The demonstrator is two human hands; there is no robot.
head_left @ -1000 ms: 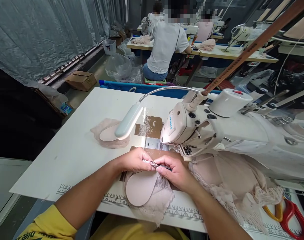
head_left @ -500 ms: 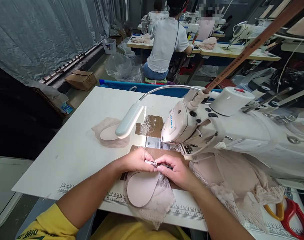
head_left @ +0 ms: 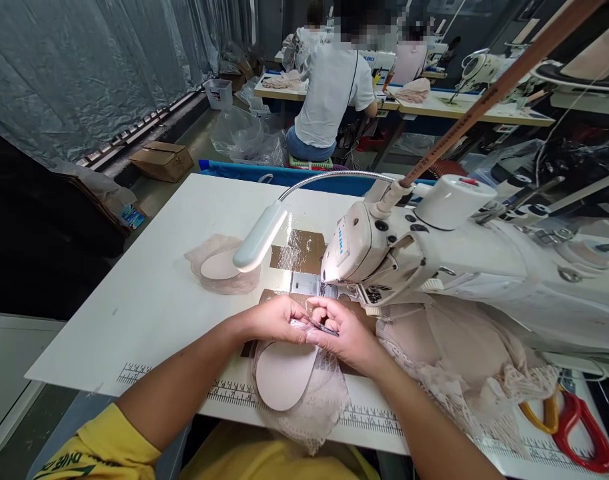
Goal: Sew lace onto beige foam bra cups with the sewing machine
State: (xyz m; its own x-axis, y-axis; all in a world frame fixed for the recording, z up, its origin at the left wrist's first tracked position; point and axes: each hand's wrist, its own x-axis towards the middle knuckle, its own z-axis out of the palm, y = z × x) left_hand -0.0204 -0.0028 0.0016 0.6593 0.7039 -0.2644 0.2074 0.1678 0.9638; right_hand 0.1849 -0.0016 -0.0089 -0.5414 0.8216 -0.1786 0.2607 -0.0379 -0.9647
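On the white table (head_left: 149,300) a sewing machine (head_left: 464,253) is showing "JUKI". A lace piece (head_left: 327,403) is draping over the near edge, its pad (head_left: 284,377) slanting lengthwise, narrow end pointing machineward. The left hand (head_left: 277,320) is pinching lace; the right hand (head_left: 351,335) is gripping what may be snips (head_left: 328,329).

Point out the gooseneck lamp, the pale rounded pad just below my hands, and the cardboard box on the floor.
Gooseneck lamp (head_left: 259,238): head view, middle of its lamp head.
Pale rounded pad (head_left: 285,379): head view, middle of its visible face.
Cardboard box (head_left: 155,166): head view, its near side.
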